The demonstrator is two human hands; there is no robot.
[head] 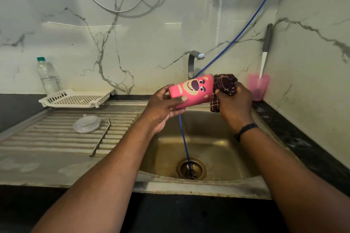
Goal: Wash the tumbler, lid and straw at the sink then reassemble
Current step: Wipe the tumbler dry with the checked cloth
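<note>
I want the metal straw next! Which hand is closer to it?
Left. The left hand holds the tumbler just right of the straw; the right hand, holding the cloth, is farther right.

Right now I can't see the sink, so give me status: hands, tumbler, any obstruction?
Left hand grips tumbler, sideways over sink. Right hand holds cloth at its mouth. Blue hose behind.

You hold the pink tumbler [191, 91], with a bear face printed on it, on its side above the sink basin, its mouth turned right. The clear round lid [86, 124] lies on the ribbed drainboard; the bent metal straw [100, 136] lies just beside it.
</note>
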